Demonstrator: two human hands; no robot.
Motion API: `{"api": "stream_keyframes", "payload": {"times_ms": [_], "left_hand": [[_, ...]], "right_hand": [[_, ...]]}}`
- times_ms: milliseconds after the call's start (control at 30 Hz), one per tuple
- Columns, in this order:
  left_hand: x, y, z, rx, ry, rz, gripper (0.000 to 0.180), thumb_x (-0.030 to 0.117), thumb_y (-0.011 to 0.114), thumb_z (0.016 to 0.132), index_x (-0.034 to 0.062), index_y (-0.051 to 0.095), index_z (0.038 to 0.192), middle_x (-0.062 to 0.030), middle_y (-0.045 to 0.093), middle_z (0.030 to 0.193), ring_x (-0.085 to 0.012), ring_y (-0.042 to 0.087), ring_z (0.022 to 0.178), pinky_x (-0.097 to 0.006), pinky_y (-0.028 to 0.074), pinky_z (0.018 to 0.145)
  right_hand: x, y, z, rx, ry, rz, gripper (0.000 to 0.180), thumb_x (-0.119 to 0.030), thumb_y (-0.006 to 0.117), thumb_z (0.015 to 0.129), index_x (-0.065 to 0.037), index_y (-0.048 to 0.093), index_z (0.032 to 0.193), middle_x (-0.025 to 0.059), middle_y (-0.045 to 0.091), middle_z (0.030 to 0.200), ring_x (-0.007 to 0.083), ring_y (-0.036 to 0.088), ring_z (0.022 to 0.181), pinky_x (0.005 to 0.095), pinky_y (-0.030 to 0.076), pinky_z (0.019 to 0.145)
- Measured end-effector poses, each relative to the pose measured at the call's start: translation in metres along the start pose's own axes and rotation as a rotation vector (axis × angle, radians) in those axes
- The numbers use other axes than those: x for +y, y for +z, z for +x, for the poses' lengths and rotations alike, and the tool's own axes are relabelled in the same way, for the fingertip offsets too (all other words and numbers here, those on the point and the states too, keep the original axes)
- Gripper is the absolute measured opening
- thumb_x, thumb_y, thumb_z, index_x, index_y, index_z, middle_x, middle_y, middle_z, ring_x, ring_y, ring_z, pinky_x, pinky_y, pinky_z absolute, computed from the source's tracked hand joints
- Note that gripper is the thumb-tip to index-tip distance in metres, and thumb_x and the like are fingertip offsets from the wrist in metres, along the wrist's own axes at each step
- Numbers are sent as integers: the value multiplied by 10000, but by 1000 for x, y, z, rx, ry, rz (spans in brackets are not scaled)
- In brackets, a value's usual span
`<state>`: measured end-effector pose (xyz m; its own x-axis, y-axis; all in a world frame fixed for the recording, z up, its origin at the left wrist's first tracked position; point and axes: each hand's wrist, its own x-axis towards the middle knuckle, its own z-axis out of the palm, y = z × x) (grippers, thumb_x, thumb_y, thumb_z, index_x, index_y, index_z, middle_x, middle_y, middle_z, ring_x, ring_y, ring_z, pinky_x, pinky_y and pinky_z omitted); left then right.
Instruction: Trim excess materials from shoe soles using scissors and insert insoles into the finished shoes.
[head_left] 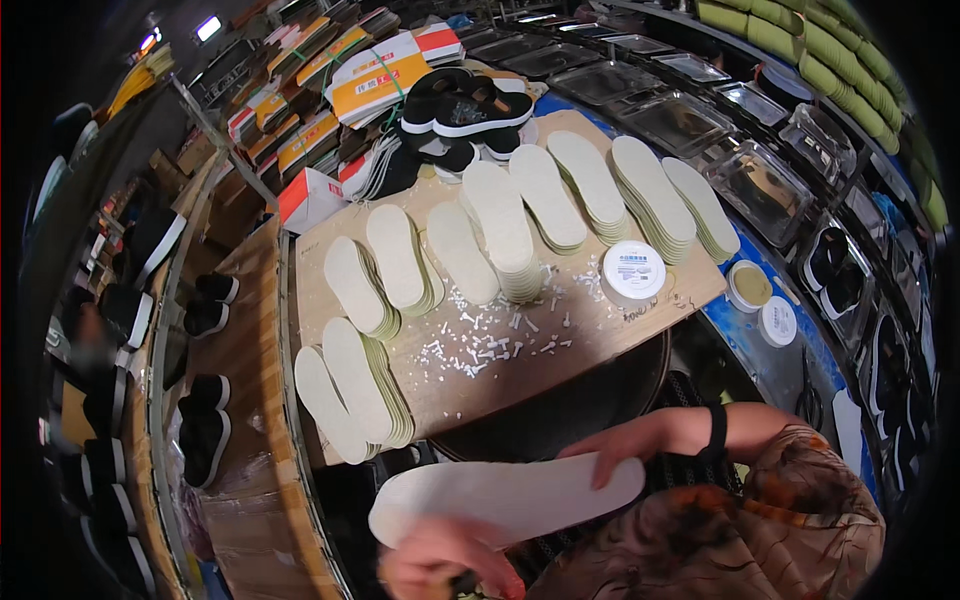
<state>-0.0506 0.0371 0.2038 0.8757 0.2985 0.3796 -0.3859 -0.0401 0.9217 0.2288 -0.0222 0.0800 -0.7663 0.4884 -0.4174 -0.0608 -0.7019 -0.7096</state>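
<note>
There are two hands [628, 446], ten insole piles [500, 225] and one board [435, 400].

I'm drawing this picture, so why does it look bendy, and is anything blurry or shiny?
In the head view, the wide lens bends the shelf edge near the dark rim; in that same view, the left hand is blurred, the right hand looks sharper, glare shines off the plastic, and a lamp glows white.

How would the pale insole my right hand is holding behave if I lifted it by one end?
The pale insole is probably light, looking thin and flat. It may bend only slightly: no clear sag shows. Its matte face suggests it won't slip easily from the right hand.
</note>
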Motion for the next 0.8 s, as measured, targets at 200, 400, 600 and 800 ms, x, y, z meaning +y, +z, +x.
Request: {"api": "stream_keyframes", "payload": {"times_ms": [200, 400, 600, 800], "left_hand": [[-45, -54, -34, 1022, 389, 161, 810, 559, 477, 870, 69, 174, 1438, -149, 318, 1431, -262, 370, 1267, -416, 302, 1046], [-192, -5, -36, 780, -287, 635, 261, 139, 523, 899, 28, 551, 1133, -136, 630, 971, -238, 633, 861, -331, 499, 759], [-227, 1, -37, 439, -509, 1255, 239, 262, 550, 866, 108, 608, 1038, -87, 629, 815, -271, 630, 676, -394, 507, 562], [-236, 3, -39, 459, -510, 1340, 251, 269, 531, 870, 100, 615, 1035, -100, 634, 833, -278, 632, 681, -396, 502, 548]], "right_hand": [[-10, -24, -36, 124, -166, 247, 790, -71, 680, 672, 26, 315, 1367, 135, 453, 1317, 214, 464, 1185, 343, 379, 983], [-112, -29, 34, 501, -744, 286, 556, -57, 552, 831, 18, 322, 1332, 149, 506, 1211, 239, 524, 1110, 397, 453, 913], [-191, -105, 131, 602, -864, 386, 441, -116, 528, 869, 13, 392, 1268, 142, 527, 1194, 274, 553, 1073, 427, 464, 906], [-172, -159, 165, 797, -592, 559, 449, -170, 630, 781, -41, 496, 1189, 125, 579, 1042, 298, 565, 994, 375, 479, 832]]}}
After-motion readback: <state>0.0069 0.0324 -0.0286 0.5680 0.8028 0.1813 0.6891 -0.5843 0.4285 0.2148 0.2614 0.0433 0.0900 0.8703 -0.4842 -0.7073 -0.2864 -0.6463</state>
